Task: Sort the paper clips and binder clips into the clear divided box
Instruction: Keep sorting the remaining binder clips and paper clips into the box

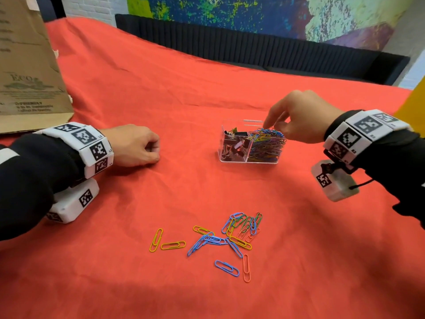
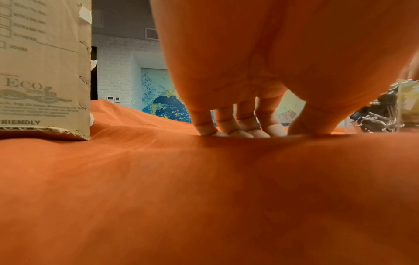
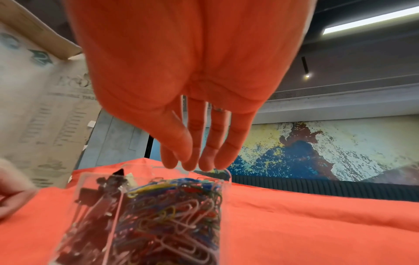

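Observation:
The clear divided box stands on the red cloth right of centre. Its left compartment holds black binder clips, its right one a heap of coloured paper clips. My right hand hovers over the paper clip side; in the right wrist view its fingers hang straight, with nothing in them, just above the box. Several loose paper clips lie on the cloth nearer to me. My left hand rests on the cloth to the left, its fingers loosely curled and holding nothing.
A brown cardboard box stands at the far left, close behind my left wrist. A dark bench runs along the table's far edge. Something yellow shows at the right border. Red cloth covers the whole table.

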Demonstrator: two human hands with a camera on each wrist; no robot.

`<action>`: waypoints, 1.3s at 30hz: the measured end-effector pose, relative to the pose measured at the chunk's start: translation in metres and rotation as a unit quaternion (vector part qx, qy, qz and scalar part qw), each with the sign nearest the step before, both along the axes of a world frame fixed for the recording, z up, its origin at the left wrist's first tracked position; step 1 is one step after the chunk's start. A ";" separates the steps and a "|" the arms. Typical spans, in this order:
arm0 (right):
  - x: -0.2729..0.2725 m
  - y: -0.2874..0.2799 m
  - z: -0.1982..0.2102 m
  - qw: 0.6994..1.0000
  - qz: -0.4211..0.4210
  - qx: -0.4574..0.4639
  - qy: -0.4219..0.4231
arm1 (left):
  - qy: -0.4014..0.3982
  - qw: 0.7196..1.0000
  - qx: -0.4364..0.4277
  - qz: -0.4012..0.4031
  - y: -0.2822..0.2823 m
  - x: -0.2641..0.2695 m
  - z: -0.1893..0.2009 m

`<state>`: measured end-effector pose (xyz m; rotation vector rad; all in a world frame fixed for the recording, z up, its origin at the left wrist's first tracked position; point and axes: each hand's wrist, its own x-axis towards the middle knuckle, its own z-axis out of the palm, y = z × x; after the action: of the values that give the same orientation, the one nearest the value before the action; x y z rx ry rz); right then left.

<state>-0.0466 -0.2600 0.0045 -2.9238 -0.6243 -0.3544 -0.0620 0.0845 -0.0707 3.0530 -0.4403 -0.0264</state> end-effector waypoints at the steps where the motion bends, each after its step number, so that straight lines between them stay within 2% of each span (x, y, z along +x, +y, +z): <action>1: -0.001 0.001 -0.001 1.000 -0.001 -0.009 0.000 | 0.001 1.000 0.001 -0.001 0.000 0.000 0.000; 5: -0.025 0.015 -0.006 0.997 0.062 0.010 -0.033 | 0.002 1.000 0.003 -0.002 0.000 0.000 0.001; 7: -0.048 0.027 -0.014 0.990 0.133 -0.021 0.049 | 0.001 1.000 0.002 -0.003 0.000 0.000 0.001; 9: -0.071 0.037 -0.026 0.963 0.193 -0.072 0.175 | -0.001 1.000 0.001 -0.004 0.001 0.001 0.000; 11: -0.088 0.042 -0.037 0.936 0.226 -0.113 0.246 | 0.000 1.000 -0.001 -0.004 0.002 0.001 -0.001; 14: -0.103 0.043 -0.044 0.924 0.261 -0.147 0.237 | -0.001 1.000 -0.001 -0.005 0.002 0.002 -0.001; 18: -0.112 0.045 -0.048 0.928 0.299 -0.126 0.181 | -0.002 1.000 -0.002 -0.006 0.003 0.003 -0.002; 26: -0.110 0.047 -0.048 0.946 0.242 -0.144 0.162 | -0.001 1.000 -0.002 -0.001 0.002 0.001 -0.001; 31: -0.092 0.037 -0.028 0.961 0.191 -0.116 0.163 | 0.001 1.000 -0.003 0.000 0.001 0.001 0.000; 39: -0.020 0.007 0.023 0.998 0.046 -0.025 0.029 | 0.000 1.000 0.000 0.005 -0.001 -0.004 0.004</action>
<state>-0.0663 -0.2534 0.0275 -2.9272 -0.7670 -0.2475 -0.0659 0.0834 -0.0669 3.0555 -0.4238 -0.0268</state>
